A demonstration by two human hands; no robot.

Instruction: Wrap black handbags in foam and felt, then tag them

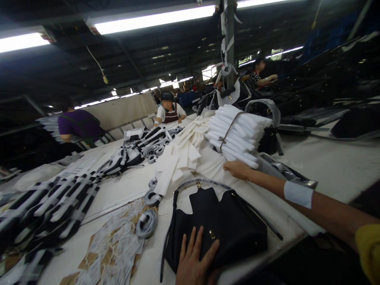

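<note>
A black handbag [219, 225] lies in front of me on the table, its top flap raised away and its handle looped at the far side. My left hand [194, 255] rests flat on the bag's front, fingers spread, beside a small gold clasp [211, 234]. Beyond the bag, my right arm stretches forward with a white patch on the forearm. My right hand [238, 170] has its fingers curled together at the edge of a pile of thin white sheets [212, 164], pinching a sheet there. Just above it is a tied bundle of white padded rolls [234, 128].
White flat pieces [178, 158] spread across the middle of the table [115, 194]. Coiled grey straps [146, 223] and bagged tags [115, 245] lie left of the bag. Wrapped black straps [56, 202] fill the far left. Several people work farther back. A tray [287, 172] sits at right.
</note>
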